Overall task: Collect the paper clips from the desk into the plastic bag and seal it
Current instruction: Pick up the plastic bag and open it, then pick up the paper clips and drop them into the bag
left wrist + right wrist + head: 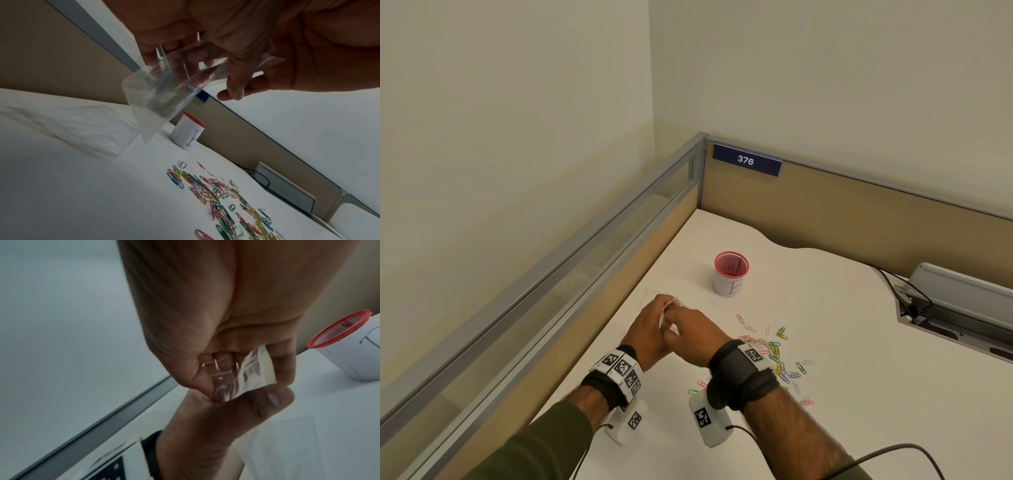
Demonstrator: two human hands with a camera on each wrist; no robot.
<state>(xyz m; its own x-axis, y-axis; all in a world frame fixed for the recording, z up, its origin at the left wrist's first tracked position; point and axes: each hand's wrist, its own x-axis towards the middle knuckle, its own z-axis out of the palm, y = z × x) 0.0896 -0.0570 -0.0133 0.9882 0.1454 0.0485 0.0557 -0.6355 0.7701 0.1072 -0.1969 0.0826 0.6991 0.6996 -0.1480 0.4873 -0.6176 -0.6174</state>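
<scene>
A small clear plastic bag (669,310) is held above the desk between both hands. My left hand (654,322) and my right hand (683,325) meet at its top edge, and each pinches it. In the left wrist view the bag (160,91) hangs down from the fingers, one corner pointing at the desk. The right wrist view shows the bag's mouth (236,379) crumpled between my right fingers and my left thumb (257,400). Several coloured paper clips (774,353) lie scattered on the white desk to the right of my hands, also visible from the left wrist (216,191).
A white cup with a red rim, marked B (731,274), stands behind the hands. More clear bags (82,128) lie flat on the desk at the left. Partition walls (619,246) close the left and back. A cable box (955,301) sits at the right.
</scene>
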